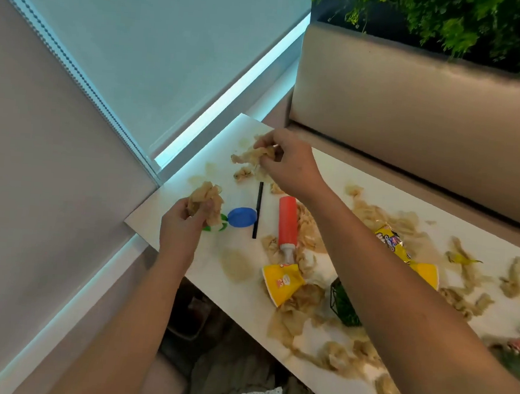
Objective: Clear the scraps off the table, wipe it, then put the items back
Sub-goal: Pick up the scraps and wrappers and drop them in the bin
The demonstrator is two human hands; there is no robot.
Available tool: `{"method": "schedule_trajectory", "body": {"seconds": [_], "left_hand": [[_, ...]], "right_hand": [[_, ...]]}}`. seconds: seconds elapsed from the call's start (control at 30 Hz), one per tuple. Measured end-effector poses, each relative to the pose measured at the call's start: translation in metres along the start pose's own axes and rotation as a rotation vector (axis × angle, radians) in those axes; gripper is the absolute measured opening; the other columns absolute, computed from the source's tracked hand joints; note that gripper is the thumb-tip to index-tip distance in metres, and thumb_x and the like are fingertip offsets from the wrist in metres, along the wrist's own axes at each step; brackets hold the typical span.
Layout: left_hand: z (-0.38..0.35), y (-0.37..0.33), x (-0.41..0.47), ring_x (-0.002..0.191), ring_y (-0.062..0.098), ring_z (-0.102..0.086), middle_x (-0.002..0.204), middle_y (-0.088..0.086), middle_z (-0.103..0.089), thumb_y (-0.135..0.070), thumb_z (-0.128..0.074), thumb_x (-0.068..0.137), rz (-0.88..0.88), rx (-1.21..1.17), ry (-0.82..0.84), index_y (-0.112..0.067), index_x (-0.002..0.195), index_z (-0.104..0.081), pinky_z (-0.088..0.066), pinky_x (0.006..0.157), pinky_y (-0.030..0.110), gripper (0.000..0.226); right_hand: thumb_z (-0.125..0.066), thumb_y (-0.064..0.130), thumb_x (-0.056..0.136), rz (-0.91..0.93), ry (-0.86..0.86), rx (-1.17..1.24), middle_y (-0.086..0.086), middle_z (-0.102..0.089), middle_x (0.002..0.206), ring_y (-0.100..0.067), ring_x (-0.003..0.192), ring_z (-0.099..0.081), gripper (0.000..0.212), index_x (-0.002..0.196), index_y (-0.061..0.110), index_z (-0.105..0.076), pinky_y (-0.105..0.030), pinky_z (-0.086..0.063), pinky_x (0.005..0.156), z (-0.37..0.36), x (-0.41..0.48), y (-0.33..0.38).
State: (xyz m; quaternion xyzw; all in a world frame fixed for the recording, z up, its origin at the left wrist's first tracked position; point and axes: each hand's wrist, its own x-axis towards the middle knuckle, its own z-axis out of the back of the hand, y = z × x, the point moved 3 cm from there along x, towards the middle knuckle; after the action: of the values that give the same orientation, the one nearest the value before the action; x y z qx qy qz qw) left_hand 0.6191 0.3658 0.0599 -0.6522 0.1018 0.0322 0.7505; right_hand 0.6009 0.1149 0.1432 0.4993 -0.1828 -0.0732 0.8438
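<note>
Both hands grip crumpled, soggy tan scraps: left hand [185, 222] beside one round blue lid [242, 217], right hand [286, 161] beyond it.

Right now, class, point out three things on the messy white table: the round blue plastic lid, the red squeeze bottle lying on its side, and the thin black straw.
Blue plastic lid [242, 217], head view, centre of top.
Red squeeze bottle [287, 220], head view, mid-body.
Black straw [257, 210], head view, mid-length.

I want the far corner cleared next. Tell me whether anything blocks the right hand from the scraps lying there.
Nothing visible does. The right hand is already closed on a strip of soggy scraps at the far corner of the table. The loose scrap just below it lies in the open; the black straw and red bottle lie nearer, off that path.
</note>
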Motion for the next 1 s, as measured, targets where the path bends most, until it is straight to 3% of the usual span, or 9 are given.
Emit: {"method": "schedule_trajectory", "body": {"seconds": [0.17,0.3,0.37,0.5,0.67,0.8,0.93,1.0], "left_hand": [[0.040,0.034,-0.034,0.107,0.024,-0.073,0.110,0.003,-0.077,-0.027,-0.079,0.091,0.094,-0.092,-0.099,-0.018,0.117,-0.073,-0.058,0.099,0.048,0.028],[0.075,0.055,-0.048,0.105,0.018,-0.073,0.111,-0.001,-0.077,-0.035,-0.078,0.090,0.146,-0.079,-0.157,-0.025,0.113,-0.073,-0.058,0.098,0.043,0.026],[0.094,0.062,-0.052,0.102,0.016,-0.074,0.109,-0.004,-0.077,-0.033,-0.075,0.092,0.160,-0.072,-0.185,-0.027,0.111,-0.073,-0.059,0.095,0.040,0.020],[0.132,0.075,-0.054,0.106,0.014,-0.071,0.111,-0.009,-0.076,-0.038,-0.071,0.095,0.196,-0.012,-0.220,-0.023,0.124,-0.071,-0.057,0.098,0.039,0.033],[0.184,0.103,-0.048,0.101,0.010,-0.071,0.102,-0.016,-0.076,-0.037,-0.073,0.095,0.249,0.053,-0.290,-0.039,0.105,-0.072,-0.058,0.097,0.042,0.011],[0.224,0.130,-0.043,0.102,0.013,-0.070,0.106,-0.011,-0.074,-0.032,-0.070,0.097,0.317,0.096,-0.350,-0.025,0.121,-0.072,-0.059,0.093,0.039,0.025],[0.251,0.161,-0.039,0.098,0.011,-0.069,0.107,-0.007,-0.073,-0.033,-0.070,0.096,0.406,0.094,-0.334,-0.025,0.120,-0.069,-0.054,0.074,0.024,0.025],[0.261,0.179,-0.034,0.100,0.013,-0.070,0.108,-0.005,-0.073,-0.033,-0.071,0.096,0.465,0.071,-0.342,-0.023,0.122,-0.070,-0.058,0.079,0.028,0.028]], "right_hand": [[-0.064,0.003,0.081,-0.006,0.144,0.021,0.001,-0.065,0.098,-0.001,0.076,-0.058,0.024,0.098,0.017,-0.072,-0.015,-0.045,0.072,-0.043,-0.034,0.011],[-0.065,0.001,0.079,0.037,0.265,0.039,0.000,-0.064,0.096,0.001,0.072,-0.055,0.023,0.097,0.015,-0.072,-0.013,-0.042,0.070,-0.092,-0.058,0.028],[-0.066,0.004,0.078,0.081,0.279,0.039,-0.001,-0.064,0.095,-0.005,0.075,-0.056,0.022,0.095,0.017,-0.072,-0.019,-0.045,0.070,-0.117,-0.070,0.036],[-0.068,0.005,0.079,0.079,0.294,0.097,0.001,-0.063,0.093,-0.012,0.079,-0.058,0.021,0.093,0.020,-0.071,-0.022,-0.048,0.071,-0.172,-0.095,0.045],[-0.071,0.001,0.076,0.042,0.399,0.109,0.007,-0.061,0.090,-0.009,0.077,-0.058,0.024,0.095,0.016,-0.074,-0.024,-0.048,0.070,-0.247,-0.120,0.046],[-0.070,0.006,0.075,0.008,0.496,0.083,0.007,-0.063,0.095,-0.007,0.084,-0.060,0.026,0.097,0.019,-0.075,-0.020,-0.046,0.073,-0.298,-0.138,0.041],[-0.072,0.007,0.080,-0.044,0.583,0.022,0.009,-0.060,0.100,0.000,0.086,-0.057,0.023,0.100,0.019,-0.074,-0.010,-0.041,0.075,-0.340,-0.152,0.021],[-0.073,0.010,0.085,-0.046,0.624,-0.030,0.009,-0.059,0.105,-0.001,0.091,-0.057,0.021,0.103,0.020,-0.073,-0.011,-0.043,0.077,-0.357,-0.159,0.006]]}}
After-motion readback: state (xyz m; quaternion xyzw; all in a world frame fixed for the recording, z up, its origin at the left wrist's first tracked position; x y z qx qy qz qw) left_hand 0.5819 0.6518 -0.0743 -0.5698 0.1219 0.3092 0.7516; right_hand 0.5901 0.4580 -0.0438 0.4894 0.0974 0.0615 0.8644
